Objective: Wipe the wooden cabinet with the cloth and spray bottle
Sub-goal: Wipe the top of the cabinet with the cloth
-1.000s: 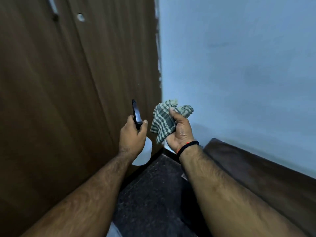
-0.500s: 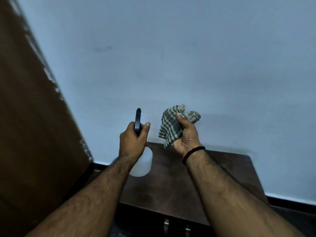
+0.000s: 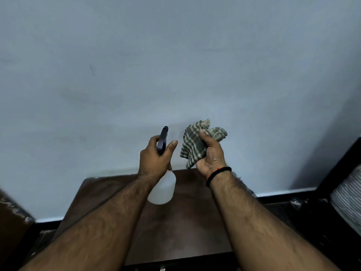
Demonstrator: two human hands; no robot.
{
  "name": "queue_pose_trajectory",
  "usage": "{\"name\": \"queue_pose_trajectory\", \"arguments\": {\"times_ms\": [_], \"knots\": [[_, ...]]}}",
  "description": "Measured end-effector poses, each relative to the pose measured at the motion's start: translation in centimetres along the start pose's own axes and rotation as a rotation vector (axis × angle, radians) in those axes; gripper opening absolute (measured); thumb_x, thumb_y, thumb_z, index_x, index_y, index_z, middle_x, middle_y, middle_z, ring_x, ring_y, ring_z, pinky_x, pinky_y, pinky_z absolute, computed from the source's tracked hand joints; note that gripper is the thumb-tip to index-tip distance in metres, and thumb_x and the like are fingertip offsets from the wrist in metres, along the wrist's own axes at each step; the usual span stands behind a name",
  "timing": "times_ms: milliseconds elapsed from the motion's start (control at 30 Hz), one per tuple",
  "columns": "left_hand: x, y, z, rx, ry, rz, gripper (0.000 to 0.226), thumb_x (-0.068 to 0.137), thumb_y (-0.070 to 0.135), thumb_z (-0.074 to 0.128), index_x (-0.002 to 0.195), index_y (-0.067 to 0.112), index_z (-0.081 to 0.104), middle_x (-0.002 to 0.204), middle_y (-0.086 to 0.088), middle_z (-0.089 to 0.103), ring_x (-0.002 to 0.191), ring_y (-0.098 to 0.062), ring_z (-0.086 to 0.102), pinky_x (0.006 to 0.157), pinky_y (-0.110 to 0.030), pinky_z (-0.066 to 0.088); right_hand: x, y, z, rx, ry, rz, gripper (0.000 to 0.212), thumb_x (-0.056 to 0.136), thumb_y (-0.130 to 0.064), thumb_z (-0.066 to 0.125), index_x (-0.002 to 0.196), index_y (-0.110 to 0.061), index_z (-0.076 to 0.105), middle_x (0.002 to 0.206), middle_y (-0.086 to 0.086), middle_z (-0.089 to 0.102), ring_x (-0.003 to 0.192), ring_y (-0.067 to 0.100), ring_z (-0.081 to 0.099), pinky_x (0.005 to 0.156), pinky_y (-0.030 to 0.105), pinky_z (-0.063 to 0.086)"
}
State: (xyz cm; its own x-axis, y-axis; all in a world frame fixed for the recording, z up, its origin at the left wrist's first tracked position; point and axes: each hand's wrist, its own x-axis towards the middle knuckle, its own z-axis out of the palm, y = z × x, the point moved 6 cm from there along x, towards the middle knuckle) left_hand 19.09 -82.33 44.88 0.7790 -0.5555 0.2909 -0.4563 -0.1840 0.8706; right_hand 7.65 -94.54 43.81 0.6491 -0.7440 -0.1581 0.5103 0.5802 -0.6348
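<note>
A person's left hand [image 3: 155, 159] grips a translucent white spray bottle [image 3: 163, 187] above the dark wooden cabinet [image 3: 101, 194], nozzle toward the wall, while right-hand fingers [image 3: 203, 133] clench a crumpled green-checked cloth [image 3: 193, 147] just beside it.

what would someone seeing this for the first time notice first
Two bare forearms reach up the middle of the view. The left hand grips a white spray bottle with a black trigger head, and the right hand, a black band at its wrist, bunches a green checked cloth beside it. Below them is a dark wooden cabinet top set against a pale blue wall.
</note>
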Motion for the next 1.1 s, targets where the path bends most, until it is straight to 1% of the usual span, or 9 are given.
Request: {"name": "queue_pose_trajectory", "arguments": {"times_ms": [200,267,367,500,633,800,933,1033,1100], "knots": [[-1.0,0.2,2.7,0.018,-0.111,-0.046,0.03,0.101,0.046,0.065,0.095,0.016,0.067,0.06,-0.011,0.072,0.048,-0.015,0.069,0.055,-0.013,0.048,0.0,-3.2,-3.4,-0.01,0.096,-0.044,0.042,0.097,-0.016,0.059,0.135,0.002,0.059,0.137,0.019,0.062,0.127,0.033,0.06,0.102,0.05,0.049],[-1.6,-0.7,2.6,0.047,-0.176,-0.092,0.032,0.101,0.045,0.066,0.092,0.015,0.067,0.064,-0.013,0.074,0.058,-0.023,0.074,0.067,-0.029,0.054,-0.2,-3.0,-4.0,-0.024,0.107,-0.054,0.041,0.097,-0.014,0.059,0.135,0.002,0.059,0.137,0.019,0.061,0.129,0.034,0.058,0.108,0.05,0.046],[-3.0,-2.8,2.1,0.111,-0.222,-0.146,0.035,0.1,0.045,0.068,0.09,0.012,0.068,0.074,-0.01,0.071,0.079,-0.029,0.071,0.073,-0.036,0.052,-1.5,-1.1,-5.2,-0.027,0.142,-0.033,0.036,0.098,-0.013,0.059,0.131,0.001,0.061,0.138,0.019,0.06,0.126,0.034,0.059,0.104,0.045,0.049],[-4.3,-5.0,1.4,0.152,-0.299,-0.177,0.04,0.1,0.048,0.066,0.079,0.013,0.068,0.055,-0.006,0.068,0.059,-0.008,0.072,0.07,-0.035,0.053,-2.7,2.0,-7.0,-0.085,0.223,-0.013,0.04,0.098,-0.011,0.059,0.134,0.005,0.058,0.137,0.022,0.059,0.114,0.031,0.06,0.097,0.044,0.049],[-5.6,-6.6,0.9,0.129,-0.374,-0.24,0.055,0.101,0.048,0.063,0.076,0.0,0.075,0.047,-0.007,0.067,0.061,-0.024,0.074,0.082,-0.034,0.059,-3.9,5.5,-8.8,-0.165,0.299,0.004,0.04,0.099,-0.01,0.059,0.135,0.008,0.056,0.125,0.022,0.062,0.103,0.032,0.061,0.084,0.042,0.052],[-7.5,-7.9,1.0,0.156,-0.422,-0.297,0.051,0.101,0.047,0.063,0.072,0.006,0.073,0.047,-0.004,0.068,0.065,-0.025,0.076,0.088,-0.035,0.058,-5.2,7.3,-11.4,-0.146,0.363,-0.033,0.017,0.102,-0.001,0.052,0.114,-0.001,0.063,0.109,0.02,0.068,0.101,0.037,0.066,0.1,0.058,0.05],[-8.5,-8.2,1.7,0.1,-0.465,-0.33,0.047,0.101,0.043,0.065,0.072,0.006,0.069,0.056,-0.012,0.069,0.054,-0.026,0.07,0.094,-0.046,0.061,-6.3,7.1,-13.4,-0.193,0.452,-0.034,0.041,0.102,0.001,0.048,0.142,-0.008,0.049,0.126,0.022,0.066,0.104,0.036,0.068,0.088,0.052,0.057],[-8.4,-7.9,2.5,0.097,-0.485,-0.34,0.043,0.1,0.041,0.066,0.075,0.006,0.069,0.054,-0.01,0.069,0.047,-0.025,0.068,0.091,-0.045,0.062,-6.5,6.6,-13.9,-0.208,0.473,-0.047,0.048,0.1,0.002,0.046,0.144,-0.019,0.046,0.116,0.019,0.068,0.089,0.031,0.073,0.07,0.048,0.061],[-8.2,-7.8,3.1,0.064,-0.504,-0.372,0.037,0.1,0.039,0.066,0.085,0.005,0.069,0.051,-0.008,0.067,0.045,-0.029,0.068,0.087,-0.042,0.063,-6.1,6.0,-14.2,-0.237,0.464,-0.073,0.053,0.1,0.005,0.043,0.145,-0.022,0.042,0.122,0.019,0.065,0.094,0.032,0.071,0.077,0.054,0.06]]}}
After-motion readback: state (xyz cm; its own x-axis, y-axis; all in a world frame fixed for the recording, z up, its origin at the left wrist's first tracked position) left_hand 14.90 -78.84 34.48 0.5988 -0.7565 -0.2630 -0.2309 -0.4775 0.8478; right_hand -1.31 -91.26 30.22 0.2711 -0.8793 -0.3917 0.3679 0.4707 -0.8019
